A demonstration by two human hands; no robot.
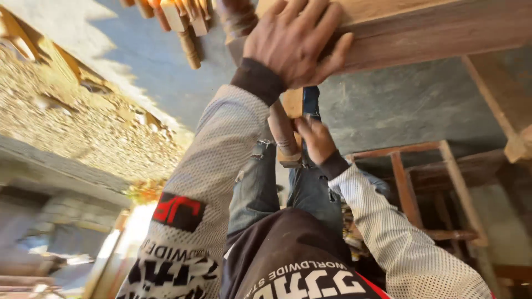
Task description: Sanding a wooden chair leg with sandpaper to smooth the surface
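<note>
My left hand (pixel 296 40) lies flat with spread fingers on the edge of a thick wooden beam (pixel 432 33) at the top of the head view. Lower down, my right hand (pixel 316 138) grips a turned wooden leg (pixel 282 130), which stands upright below the beam, between my knees. Both arms wear white mesh sleeves with dark cuffs. The leg's top end is hidden behind my left wrist.
More turned wooden pieces (pixel 185 27) lie on the grey floor at the upper left. A wooden frame with rails (pixel 421 182) stands at the right. A sunlit rough stone wall (pixel 83 122) fills the left side. My jeans and dark shirt are at the bottom.
</note>
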